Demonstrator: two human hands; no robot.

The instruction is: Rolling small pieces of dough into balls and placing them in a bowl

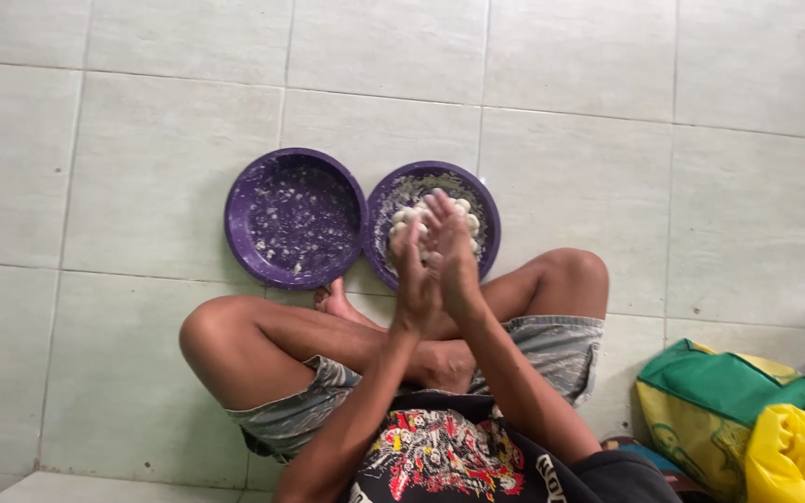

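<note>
Two round purple basins stand side by side on the tiled floor before my crossed legs. The left basin (295, 217) holds only white flecks and smears. The right basin (477, 200) holds several small white dough balls (405, 216) and crumbs. My left hand (412, 284) and my right hand (451, 247) are pressed palm to palm above the right basin's near rim. Whatever lies between the palms is hidden.
Pale green floor tiles (142, 140) surround the basins. A green and yellow bag (729, 401) and a yellow plastic bag (794, 456) lie at my right side. My knees (202, 335) spread left and right just behind the basins.
</note>
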